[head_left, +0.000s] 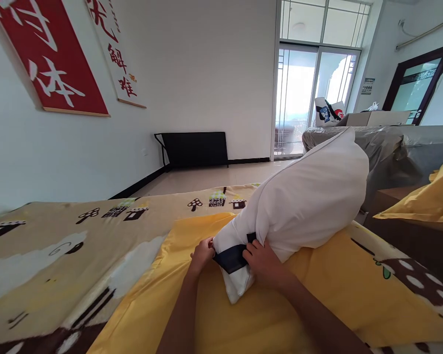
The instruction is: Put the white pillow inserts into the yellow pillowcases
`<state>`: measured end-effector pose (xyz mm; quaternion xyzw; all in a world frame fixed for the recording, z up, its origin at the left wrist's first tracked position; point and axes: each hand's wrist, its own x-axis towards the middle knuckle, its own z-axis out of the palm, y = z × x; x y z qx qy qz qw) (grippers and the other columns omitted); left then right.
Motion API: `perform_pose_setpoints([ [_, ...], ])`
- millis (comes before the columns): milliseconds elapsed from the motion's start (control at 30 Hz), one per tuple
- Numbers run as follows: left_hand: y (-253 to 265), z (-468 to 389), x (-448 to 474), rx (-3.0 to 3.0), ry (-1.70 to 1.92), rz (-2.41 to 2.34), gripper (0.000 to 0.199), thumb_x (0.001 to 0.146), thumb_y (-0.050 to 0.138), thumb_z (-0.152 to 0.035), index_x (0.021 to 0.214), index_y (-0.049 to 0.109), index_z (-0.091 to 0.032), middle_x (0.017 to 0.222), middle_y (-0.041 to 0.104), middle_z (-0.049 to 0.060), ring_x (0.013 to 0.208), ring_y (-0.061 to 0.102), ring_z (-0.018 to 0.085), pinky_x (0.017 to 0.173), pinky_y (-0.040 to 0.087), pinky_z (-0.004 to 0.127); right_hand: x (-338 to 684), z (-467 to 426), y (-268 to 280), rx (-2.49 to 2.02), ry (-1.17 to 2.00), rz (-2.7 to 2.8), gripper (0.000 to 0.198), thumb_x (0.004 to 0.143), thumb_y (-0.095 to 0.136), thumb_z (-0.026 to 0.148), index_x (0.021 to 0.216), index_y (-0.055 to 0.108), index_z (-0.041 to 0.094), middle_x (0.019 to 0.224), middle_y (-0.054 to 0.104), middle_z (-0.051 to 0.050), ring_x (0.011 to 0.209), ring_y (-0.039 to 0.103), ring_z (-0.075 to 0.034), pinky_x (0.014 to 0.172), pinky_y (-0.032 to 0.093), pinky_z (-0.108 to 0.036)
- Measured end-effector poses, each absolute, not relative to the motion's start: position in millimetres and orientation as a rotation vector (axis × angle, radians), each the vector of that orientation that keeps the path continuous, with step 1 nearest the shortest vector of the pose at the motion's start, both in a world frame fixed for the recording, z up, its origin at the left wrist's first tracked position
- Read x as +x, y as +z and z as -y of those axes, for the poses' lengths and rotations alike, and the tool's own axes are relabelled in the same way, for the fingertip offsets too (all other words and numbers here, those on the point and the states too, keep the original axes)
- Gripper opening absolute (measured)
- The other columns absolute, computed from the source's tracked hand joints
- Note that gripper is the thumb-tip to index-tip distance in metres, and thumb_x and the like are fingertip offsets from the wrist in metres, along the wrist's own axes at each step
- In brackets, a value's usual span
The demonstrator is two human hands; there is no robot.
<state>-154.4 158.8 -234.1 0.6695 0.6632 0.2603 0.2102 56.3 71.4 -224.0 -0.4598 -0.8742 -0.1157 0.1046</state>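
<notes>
A person's two bare hands worked at the near end of a white pillow, which lay on a yellow cloth spread over a bedspread patterned with sheep and mushrooms. The left hand was closed on the left edge of that end, seeming to pinch it between thumb and fingers. The right hand had its fingers curled over the right side of a dark navy band across the pillow's narrow end; how firmly it gripped could not be told, as some fingertips were hidden.

The step in hand appeared to be gathering or shaping this end, with the yellow cloth lying underneath. The next move seemed to call for a sure hold with both hands, so that the bulky far part would not pull the corner loose.

The pillow's long axis ran diagonally: the narrow tip pointed down and left, toward the person, while the plump, rounded end rose to the upper right, toward plastic-covered furniture. A raised seam followed its upper left side. At the far right, well apart from the hands, lay another yellow fabric piece.
</notes>
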Motion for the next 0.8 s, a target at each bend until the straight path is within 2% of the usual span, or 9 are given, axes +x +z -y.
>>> perform_pose_setpoints([
  [200, -192.9, -143.0, -143.4, 2.002, 0.755, -1.853, 0.033, 0.076, 0.041, -0.017, 0.1, 0.063, -0.016, 0.106, 0.066, 0.013, 0.098, 0.061, 0.024, 0.081, 0.042, 0.032, 50.0, -80.1, -229.3, -1.438, -0.3, 2.473, 0.013, 0.081, 0.052, 0.012, 0.091, 0.057, 0.015, 0.094, 0.059, -0.011, 0.094, 0.047, -0.025, 0.078, 0.037, -0.037],
  [300, -159.8, -109.8, -132.6, 2.186, 0.76, -1.681, 0.03, 0.082, 0.04, -0.024, 0.1, 0.062, -0.016, 0.108, 0.065, 0.011, 0.1, 0.059, 0.02, 0.088, 0.041, 0.03, 49.6, -81.8, -230.4, -1.464, -0.264, 2.436, 0.012, 0.084, 0.049, 0.011, 0.087, 0.06, 0.016, 0.091, 0.061, -0.01, 0.093, 0.048, -0.023, 0.074, 0.036, -0.034],
  [367, -142.2, -79.4, -122.6, 2.394, 0.673, -1.466, 0.032, 0.083, 0.043, -0.032, 0.106, 0.061, -0.019, 0.113, 0.063, 0.009, 0.105, 0.057, 0.022, 0.092, 0.04, 0.034, 51.0, -83.1, -231.5, -1.464, -0.23, 2.396, 0.012, 0.084, 0.05, 0.013, 0.087, 0.061, 0.017, 0.089, 0.062, -0.009, 0.091, 0.049, -0.022, 0.072, 0.036, -0.032],
  [400, -136.5, -64.4, -117.0, 2.494, 0.615, -1.367, 0.036, 0.081, 0.047, -0.034, 0.113, 0.059, -0.02, 0.121, 0.06, 0.01, 0.111, 0.054, 0.023, 0.095, 0.04, 0.037, 52.3, -83.9, -232.0, -1.457, -0.211, 2.361, 0.012, 0.083, 0.051, 0.013, 0.088, 0.061, 0.018, 0.089, 0.062, -0.008, 0.09, 0.049, -0.021, 0.071, 0.035, -0.031],
  [500, -132.5, -32.0, -101.1, 2.689, 0.44, -1.238, 0.07, 0.071, 0.061, -0.029, 0.137, 0.038, -0.025, 0.143, 0.04, 0.011, 0.13, 0.037, 0.029, 0.105, 0.03, 0.049, 59.7, -87.0, -229.6, -1.387, -0.174, 2.167, 0.014, 0.079, 0.051, 0.01, 0.086, 0.06, 0.018, 0.085, 0.062, -0.006, 0.083, 0.049, -0.019, 0.066, 0.034, -0.029],
  [567, -136.2, -24.5, -92.7, 2.772, 0.352, -1.19, 0.092, 0.066, 0.067, -0.026, 0.145, 0.02, -0.026, 0.15, 0.026, 0.012, 0.137, 0.024, 0.03, 0.107, 0.025, 0.052, 68.2, -88.0, -221.9, -1.285, -0.129, 1.977, 0.014, 0.076, 0.048, 0.007, 0.073, 0.055, 0.017, 0.073, 0.058, -0.004, 0.073, 0.047, -0.017, 0.062, 0.032, -0.027],
  [667, -140.8, -27.4, -82.2, 2.901, 0.325, -1.1, 0.113, 0.061, 0.073, -0.024, 0.146, 0.0, -0.028, 0.153, 0.013, 0.011, 0.141, 0.012, 0.028, 0.11, 0.019, 0.052, 85.0, -85.3, -202.0, -1.094, 0.002, 1.692, 0.022, 0.073, 0.046, 0.011, 0.055, 0.035, 0.019, 0.055, 0.041, 0.002, 0.058, 0.038, -0.013, 0.054, 0.027, -0.024],
  [733, -142.5, -32.2, -74.6, 2.991, 0.411, -1.105, 0.115, 0.06, 0.075, -0.02, 0.146, -0.001, -0.029, 0.154, 0.012, 0.01, 0.141, 0.009, 0.027, 0.11, 0.016, 0.053, 95.6, -80.8, -187.9, -0.991, 0.087, 1.559, 0.028, 0.071, 0.047, 0.016, 0.054, 0.025, 0.02, 0.053, 0.032, 0.005, 0.054, 0.031, -0.01, 0.051, 0.023, -0.023],
  [800, -145.1, -36.8, -66.1, 3.063, 0.585, -1.138, 0.104, 0.065, 0.072, -0.017, 0.146, 0.008, -0.027, 0.153, 0.016, 0.011, 0.141, 0.013, 0.028, 0.109, 0.017, 0.052, 102.8, -75.8, -177.2, -0.93, 0.152, 1.5, 0.031, 0.07, 0.048, 0.019, 0.055, 0.021, 0.021, 0.053, 0.027, 0.006, 0.053, 0.027, -0.009, 0.05, 0.021, -0.022],
])
